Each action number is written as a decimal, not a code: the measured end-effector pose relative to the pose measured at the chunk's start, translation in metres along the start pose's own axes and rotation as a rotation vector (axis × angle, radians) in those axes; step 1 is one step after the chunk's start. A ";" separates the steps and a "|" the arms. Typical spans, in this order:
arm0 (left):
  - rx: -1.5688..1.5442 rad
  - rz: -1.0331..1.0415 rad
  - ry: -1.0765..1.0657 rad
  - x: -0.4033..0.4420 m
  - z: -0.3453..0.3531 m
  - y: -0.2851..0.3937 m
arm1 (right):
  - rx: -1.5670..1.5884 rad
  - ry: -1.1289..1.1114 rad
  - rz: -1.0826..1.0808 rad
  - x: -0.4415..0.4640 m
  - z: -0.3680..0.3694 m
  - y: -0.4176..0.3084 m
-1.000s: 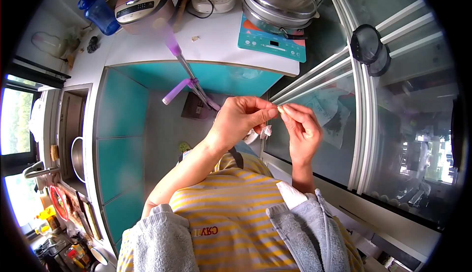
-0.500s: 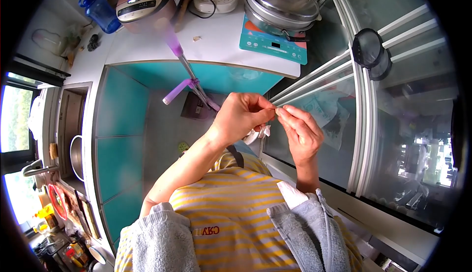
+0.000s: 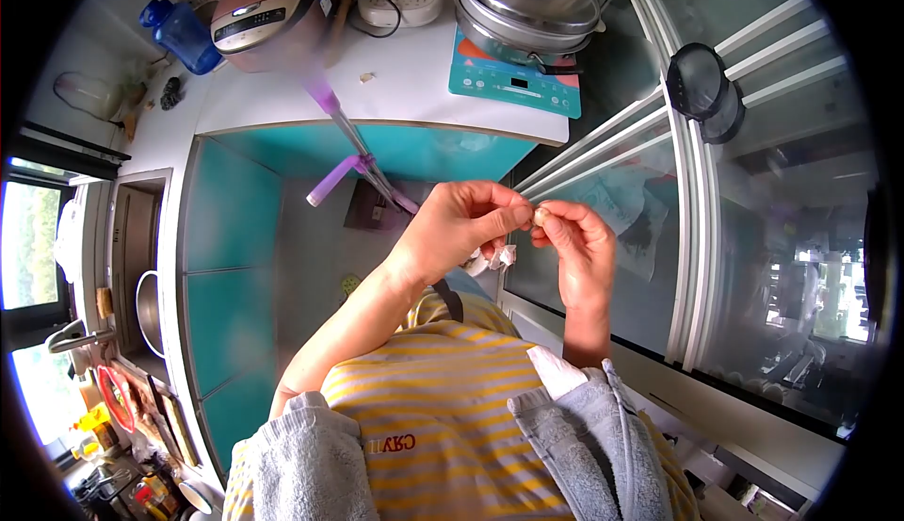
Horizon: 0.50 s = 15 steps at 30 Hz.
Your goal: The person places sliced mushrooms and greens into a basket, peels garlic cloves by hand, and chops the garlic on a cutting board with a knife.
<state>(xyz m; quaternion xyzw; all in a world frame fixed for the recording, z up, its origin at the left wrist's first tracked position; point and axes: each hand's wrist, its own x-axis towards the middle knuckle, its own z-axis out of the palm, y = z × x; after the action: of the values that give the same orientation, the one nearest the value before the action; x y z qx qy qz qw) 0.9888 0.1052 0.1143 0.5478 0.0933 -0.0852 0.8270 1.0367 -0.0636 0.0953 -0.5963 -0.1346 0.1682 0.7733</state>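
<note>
My left hand (image 3: 457,224) is closed, thumb and forefinger pinched together, at chest height over the floor. Below its pinch, the curled fingers hold a white, papery piece (image 3: 499,257) that looks like garlic with loose skin; most of it is hidden. My right hand (image 3: 579,248) pinches a small pale garlic clove (image 3: 540,217) between thumb and fingertips. The left fingertips lie right beside the clove; whether they touch it I cannot tell.
Ahead, the white counter (image 3: 405,92) bears a rice cooker (image 3: 268,17), a blue jug (image 3: 181,36) and a lidded pan (image 3: 527,3) on a teal induction cooker (image 3: 513,83). A purple-and-metal stand (image 3: 353,135) rises before it. Sliding glass doors (image 3: 692,238) flank my right; a sink (image 3: 141,276) lies left.
My right hand has turned and its fingers have curled, so the pale clove now shows between its fingertips. My left hand keeps nearly the same pose. The view has shifted slightly.
</note>
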 end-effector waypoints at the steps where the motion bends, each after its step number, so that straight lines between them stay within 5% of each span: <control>1: 0.026 0.007 0.003 0.000 0.000 0.000 | -0.021 -0.002 -0.014 -0.001 0.000 0.000; 9: 0.195 0.019 -0.056 -0.002 -0.007 0.002 | -0.181 -0.096 -0.117 -0.002 0.000 -0.004; 15: 0.101 0.045 -0.058 -0.001 -0.005 -0.003 | 0.045 -0.054 0.004 0.000 -0.002 0.009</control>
<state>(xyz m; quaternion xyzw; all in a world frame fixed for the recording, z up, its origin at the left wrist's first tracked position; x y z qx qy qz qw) 0.9870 0.1089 0.1102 0.5883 0.0524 -0.0869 0.8023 1.0366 -0.0633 0.0864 -0.5743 -0.1507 0.1887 0.7823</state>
